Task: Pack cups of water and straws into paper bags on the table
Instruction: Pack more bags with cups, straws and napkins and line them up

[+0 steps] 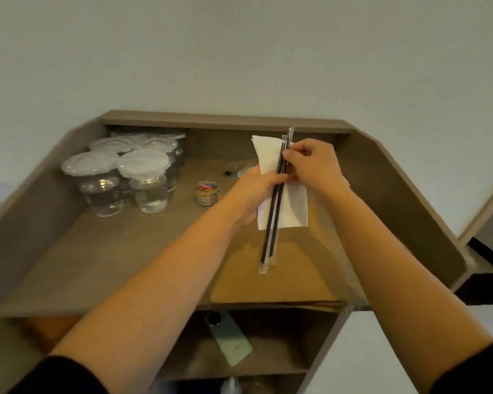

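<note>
While both hands meet above the right half of the bench [77, 251], the left hand [254, 191] has its grip clamped around a white napkin [292, 206] and the dark straws [273, 220], which sit in clear wrappers and stand nearly upright, tilted slightly to the right at the top. The right hand [310, 166] pinches the upper part of the straws between thumb and curled fingers, its grip tight on them just above the left hand. The lower ends of the straws hang over a flat brown paper bag [282, 277] lying on the bench near its front edge, apart from it as far as can be told.

To the left at the back stands a cluster of clear cups of water [148, 189] with white plastic lids, packed touching one another against the raised back wall. Between the cups and the hands sits a small jar of coloured rubber bands [207, 193], and just behind it a small clear object, partly hidden by the left hand and too blurred to identify. The forearms cross over much of the bench's front, hiding part of the bag's left side. Below the bench, on a lower shelf [282, 354], a pale green phone [231, 341] lies at a slant.
</note>
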Demonstrator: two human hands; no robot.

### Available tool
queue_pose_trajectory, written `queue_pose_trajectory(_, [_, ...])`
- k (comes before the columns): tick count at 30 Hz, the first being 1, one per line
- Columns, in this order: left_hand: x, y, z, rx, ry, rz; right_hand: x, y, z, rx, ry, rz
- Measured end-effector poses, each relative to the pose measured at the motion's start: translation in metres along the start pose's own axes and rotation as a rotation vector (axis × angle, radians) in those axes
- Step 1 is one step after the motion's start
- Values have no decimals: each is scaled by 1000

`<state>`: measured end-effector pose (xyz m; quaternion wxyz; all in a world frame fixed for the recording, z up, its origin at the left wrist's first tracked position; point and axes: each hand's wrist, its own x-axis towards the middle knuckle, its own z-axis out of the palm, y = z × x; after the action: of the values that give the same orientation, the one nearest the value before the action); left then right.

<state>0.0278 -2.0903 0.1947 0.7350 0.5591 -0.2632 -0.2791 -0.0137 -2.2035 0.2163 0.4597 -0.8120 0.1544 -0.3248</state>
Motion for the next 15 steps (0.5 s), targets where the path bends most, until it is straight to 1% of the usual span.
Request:
queue_pose_trajectory(2, [-31, 3, -22, 28, 41, 44, -22, -16, 25, 31, -29, 0])
queue_pose_trajectory(4, [-57, 4, -42, 56, 85, 49, -41, -29, 46, 38, -57, 5])
queue_pose_trajectory(8, [-104, 5, -75, 80, 137, -25, -81, -48, 76, 61, -66, 65])
queue_pose_trajectory(11, [-122, 0, -86, 125, 165, -58, -100, -48, 80, 60, -37, 116])
queue_pose_trajectory(15, [-126, -5, -86, 158, 150, -109, -104, -37, 62, -12, 38, 156])
